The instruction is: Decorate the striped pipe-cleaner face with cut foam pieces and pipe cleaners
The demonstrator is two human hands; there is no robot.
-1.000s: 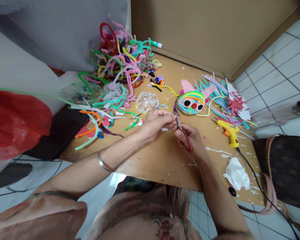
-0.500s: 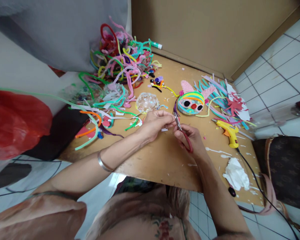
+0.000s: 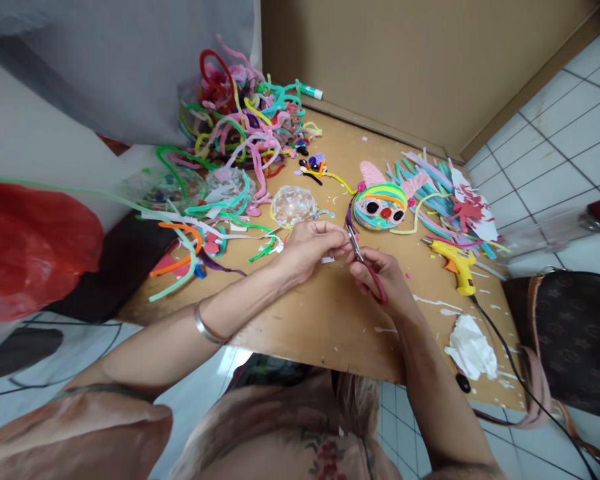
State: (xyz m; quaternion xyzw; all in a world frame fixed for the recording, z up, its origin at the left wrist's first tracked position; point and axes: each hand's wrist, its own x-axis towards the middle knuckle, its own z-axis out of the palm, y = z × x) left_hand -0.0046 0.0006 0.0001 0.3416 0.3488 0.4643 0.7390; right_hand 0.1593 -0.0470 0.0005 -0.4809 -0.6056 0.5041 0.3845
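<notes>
My right hand (image 3: 377, 273) is closed round the red-handled scissors (image 3: 379, 287), whose metal blades point up and to the left. My left hand (image 3: 320, 245) is pinched right beside the blades, on a small piece too hidden to name. Just beyond the hands lies a decorated ball-like animal face (image 3: 380, 205) with pink ears, black eyes, a red nose and colourful pipe cleaner stripes. A clear plastic dome (image 3: 295, 205) rests behind my left hand. A purple strip (image 3: 350, 215) shows near the scissor tips.
A heap of pipe cleaners (image 3: 245, 127) fills the back left. More pipe cleaners (image 3: 433, 193) lie at the right behind a yellow glue gun (image 3: 457, 263) with a black cord. Crumpled tissue (image 3: 473, 347) sits near the right edge, by a brown bag (image 3: 570, 340). A red plastic bag (image 3: 35, 247) is at left.
Almost nothing differs; the view has shifted very slightly. Both hands keep the same place, with the scissors still beside the left fingertips.
</notes>
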